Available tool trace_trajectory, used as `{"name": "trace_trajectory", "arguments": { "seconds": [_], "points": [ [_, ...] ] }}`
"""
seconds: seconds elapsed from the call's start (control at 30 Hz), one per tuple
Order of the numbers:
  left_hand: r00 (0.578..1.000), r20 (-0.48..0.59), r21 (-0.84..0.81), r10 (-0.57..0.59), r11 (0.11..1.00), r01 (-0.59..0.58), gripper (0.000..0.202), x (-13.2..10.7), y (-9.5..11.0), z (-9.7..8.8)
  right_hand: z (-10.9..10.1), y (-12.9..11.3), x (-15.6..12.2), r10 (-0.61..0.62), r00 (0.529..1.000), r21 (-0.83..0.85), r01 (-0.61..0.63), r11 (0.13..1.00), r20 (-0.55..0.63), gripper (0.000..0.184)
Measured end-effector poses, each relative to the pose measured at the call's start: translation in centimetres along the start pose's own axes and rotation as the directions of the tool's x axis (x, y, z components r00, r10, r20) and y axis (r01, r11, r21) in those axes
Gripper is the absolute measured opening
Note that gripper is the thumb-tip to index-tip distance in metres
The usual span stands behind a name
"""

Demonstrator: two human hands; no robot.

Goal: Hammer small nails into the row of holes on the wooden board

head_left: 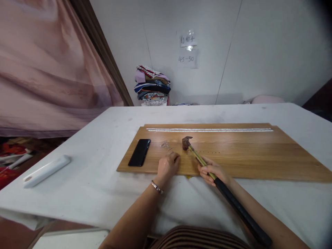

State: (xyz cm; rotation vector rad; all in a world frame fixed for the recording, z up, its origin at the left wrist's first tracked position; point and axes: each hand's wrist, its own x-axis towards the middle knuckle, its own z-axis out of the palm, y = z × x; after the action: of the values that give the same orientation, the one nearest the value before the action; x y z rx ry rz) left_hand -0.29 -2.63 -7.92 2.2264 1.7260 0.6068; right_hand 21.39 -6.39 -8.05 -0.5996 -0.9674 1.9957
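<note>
A claw hammer [202,160] slants across the front of the wooden board [259,159], its rusty head low over the wood and its black grip reaching back along my forearm. My right hand [211,171] is wrapped around the shaft, partway between head and grip. My left hand [168,164] rests at the board's front part with its fingers curled in; whatever they may hold is hidden. Just beyond it lies a small pile of nails [165,145]. A row of small dark spots [209,152], too small to make out, runs right from the hammer head.
A black phone [139,152] lies on the board's left end. Two white measuring strips [207,130] run along its back. The board lies on a white-covered table [90,145], with a white elongated object [46,171] at left. Folded clothes [152,84] are stacked behind.
</note>
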Motion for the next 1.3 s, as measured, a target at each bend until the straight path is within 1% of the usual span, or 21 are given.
{"name": "trace_trajectory", "arguments": {
  "seconds": [0.2,0.3,0.5,0.7,0.77,0.87,0.93,1.0,1.03,1.1,1.13,1.17,1.2,1.23,1.3],
  "points": [
    [0.999,-0.017,0.011,0.039,0.999,-0.038,0.022,0.0,-0.1,0.0,-0.1,-0.1,0.0,-0.013,1.0,-0.009,0.013,1.0,0.0,0.027],
    [0.999,-0.015,0.012,0.034,0.999,-0.034,0.023,0.0,-0.1,0.0,-0.3,-0.2,0.0,-0.011,1.0,-0.016,0.012,1.0,0.004,0.025],
    [1.0,0.007,-0.006,-0.001,1.0,0.001,0.022,0.0,0.2,-0.2,-0.2,-0.2,0.0,0.003,1.0,-0.008,-0.004,1.0,-0.017,0.025],
    [1.0,-0.011,-0.031,0.002,1.0,-0.003,0.021,-0.1,0.2,-0.1,0.0,-0.3,0.0,0.022,0.999,-0.028,-0.023,0.999,-0.038,0.029],
    [1.0,-0.026,-0.075,-0.006,0.997,0.004,0.021,-0.1,0.1,-0.1,0.1,-0.5,0.0,0.012,0.999,-0.046,-0.014,0.999,-0.038,0.03],
    [0.996,-0.064,-0.234,-0.066,0.971,0.049,0.018,0.0,0.2,-0.4,0.5,-1.0,0.0,-0.007,0.999,-0.07,0.004,0.998,-0.045,0.037],
    [0.993,-0.065,-0.389,-0.101,0.919,0.068,0.017,0.3,0.7,-0.8,0.8,-1.5,0.1,-0.025,0.998,-0.095,0.02,0.995,-0.055,0.047],
    [0.993,-0.013,-0.566,-0.119,0.82,0.091,0.023,0.9,1.7,-1.5,1.4,-2.3,0.4,-0.044,0.996,-0.167,0.032,0.986,-0.073,0.057],
    [0.989,0.039,-0.653,-0.139,0.746,0.131,0.028,1.3,2.4,-1.9,1.7,-2.7,0.6,-0.051,0.995,-0.207,0.032,0.978,-0.085,0.06],
    [0.972,0.161,-0.791,-0.169,0.567,0.229,0.038,2.4,4.0,-2.6,2.7,-3.6,1.4,-0.071,0.991,-0.26,0.039,0.965,-0.112,0.065],
    [0.964,0.223,-0.831,-0.147,0.489,0.267,0.042,3.0,4.8,-3.0,3.3,-4.0,2.0,-0.084,0.99,-0.277,0.049,0.96,-0.115,0.064],
    [0.962,0.251,-0.86,-0.108,0.432,0.273,0.043,3.6,5.6,-3.4,3.8,-4.4,2.6,-0.104,0.988,-0.294,0.065,0.954,-0.116,0.063],
    [0.965,0.242,-0.881,-0.096,0.396,0.261,0.042,4.2,6.4,-3.7,4.4,-4.7,3.3,-0.128,0.986,-0.322,0.087,0.943,-0.11,0.061],
    [0.968,0.222,-0.894,-0.113,0.374,0.248,0.04,4.8,6.9,-4.0,5.0,-5.0,3.9,-0.165,0.981,-0.342,0.12,0.932,-0.106,0.058],
    [0.961,0.23,-0.905,-0.153,0.329,0.269,0.038,5.8,7.5,-4.7,6.0,-5.1,4.9,-0.239,0.967,-0.333,0.197,0.922,-0.089,0.052]
  ]
}}
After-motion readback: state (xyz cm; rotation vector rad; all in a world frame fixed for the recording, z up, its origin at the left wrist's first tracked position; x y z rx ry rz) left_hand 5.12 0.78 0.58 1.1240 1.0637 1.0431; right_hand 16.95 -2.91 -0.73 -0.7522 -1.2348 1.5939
